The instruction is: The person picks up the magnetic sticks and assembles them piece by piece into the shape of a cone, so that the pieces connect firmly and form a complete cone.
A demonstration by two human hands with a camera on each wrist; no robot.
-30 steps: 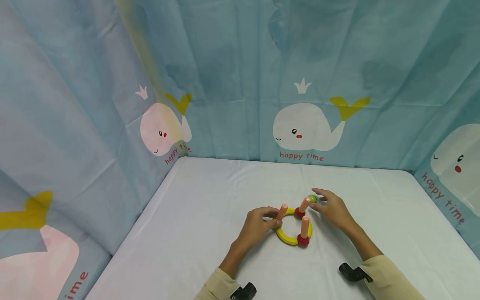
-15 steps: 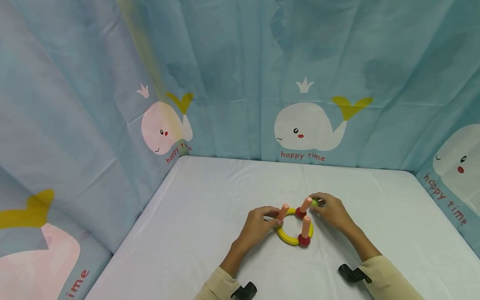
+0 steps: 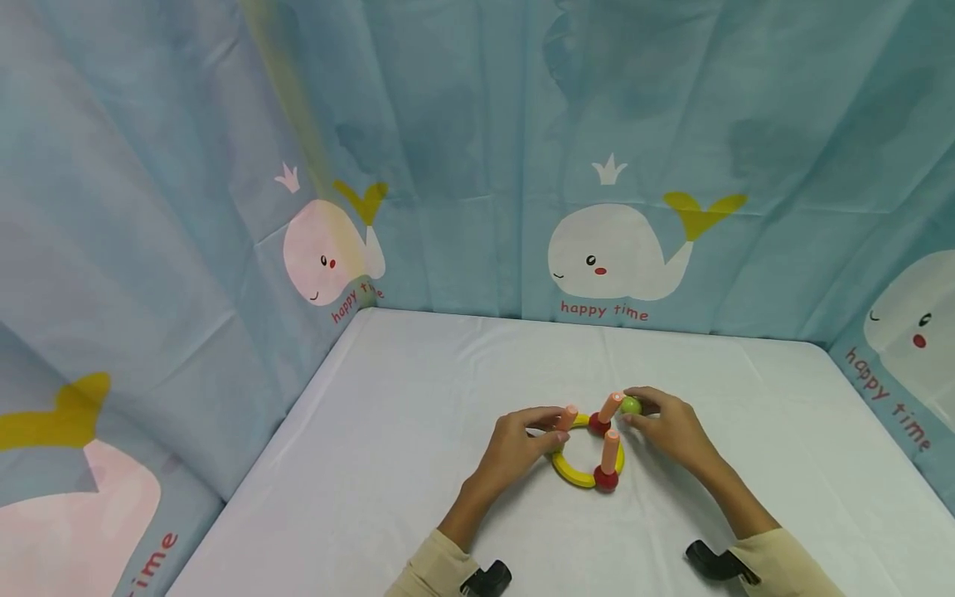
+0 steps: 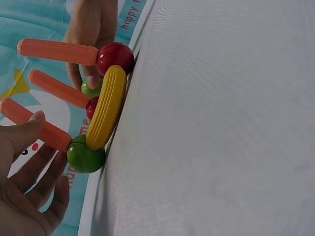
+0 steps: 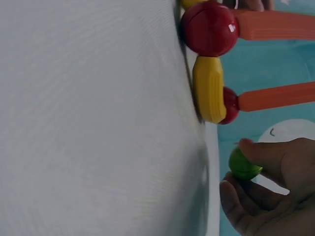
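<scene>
A toy ring of curved yellow pieces [image 3: 573,476] and coloured balls lies on the white table, with orange ribbed sticks standing up from the balls. My left hand [image 3: 515,448] pinches the left orange stick [image 4: 55,135] between thumb and fingers; a green ball [image 4: 86,154] is at that stick's foot. Two more orange sticks [image 3: 610,452] rise from a near red ball [image 3: 606,479] and a far red ball [image 3: 599,424]. Right of the far stick, my right hand [image 3: 675,427] pinches a loose lime-green ball [image 5: 244,164] between thumb and fingertips, apart from the ring.
White cloth [image 3: 358,497] covers the table around the ring. Blue curtains [image 3: 455,166] with printed whales enclose its back and sides. Each forearm has a black wrist camera [image 3: 488,578] strapped at the sleeve.
My right hand's thumb and fingers have closed on the lime-green ball, which has shifted slightly right and nearer. My left hand stays at the left stick, and the ring looks unmoved.
</scene>
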